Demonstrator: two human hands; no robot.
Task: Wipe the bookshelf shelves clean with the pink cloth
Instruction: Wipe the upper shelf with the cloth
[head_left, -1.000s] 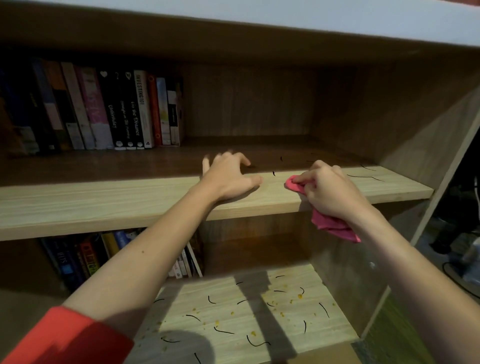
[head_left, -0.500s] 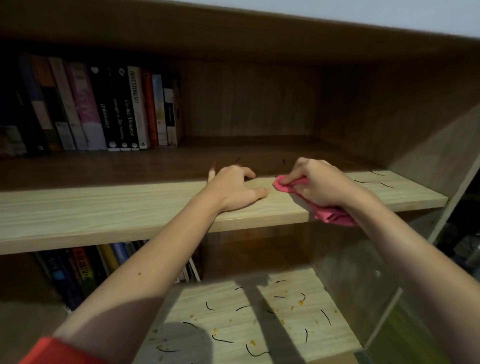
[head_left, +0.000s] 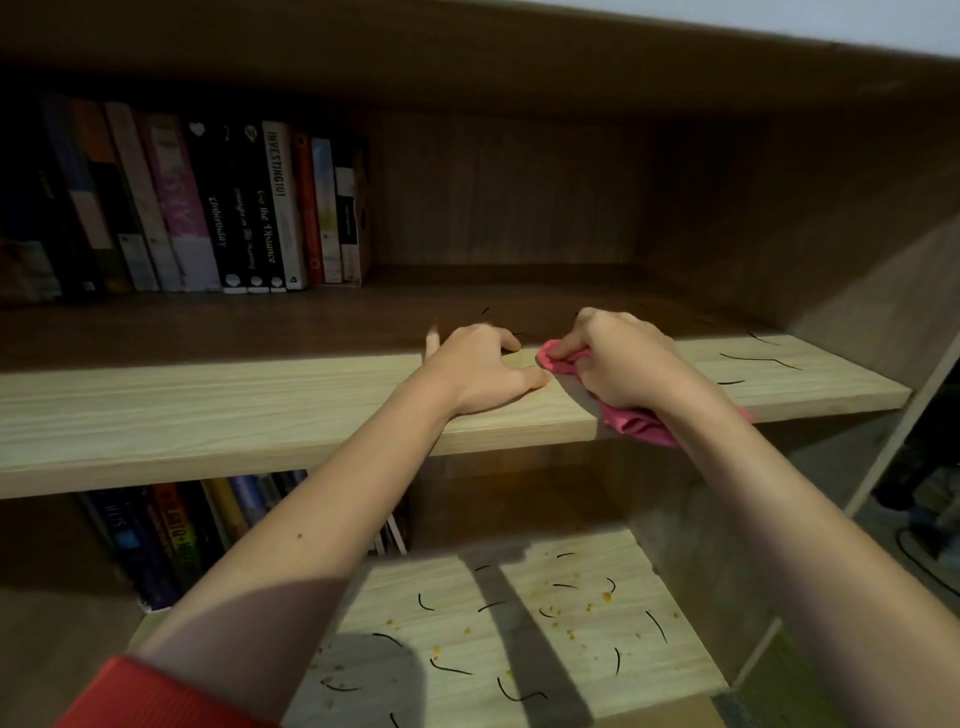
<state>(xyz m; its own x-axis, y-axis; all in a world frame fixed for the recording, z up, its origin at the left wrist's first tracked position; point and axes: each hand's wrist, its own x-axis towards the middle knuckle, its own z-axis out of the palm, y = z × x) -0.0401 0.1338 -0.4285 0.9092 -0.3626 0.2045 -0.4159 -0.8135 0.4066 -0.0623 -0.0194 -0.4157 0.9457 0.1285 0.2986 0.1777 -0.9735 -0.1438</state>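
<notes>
The pink cloth (head_left: 636, 423) lies crumpled on the front of the upper wooden shelf (head_left: 208, 410), one end hanging over its edge. My right hand (head_left: 618, 358) grips the cloth and presses it on the board. Just left of it, my left hand (head_left: 480, 366) rests on the same shelf with fingers arched and nothing in it; its thumb nearly touches the cloth. Thin dark strands (head_left: 753, 358) lie on the shelf to the right of the cloth. The lower shelf (head_left: 519, 623) carries several dark strands and yellow crumbs.
A row of upright books (head_left: 208, 208) fills the left back of the upper shelf. More books (head_left: 171, 535) stand at the left of the lower shelf. The shelf's side panel (head_left: 852, 249) closes the right. Floor clutter (head_left: 930, 514) shows beyond it.
My right hand has slid the cloth leftward along the shelf toward my left hand. The left hand has stayed in about the same place.
</notes>
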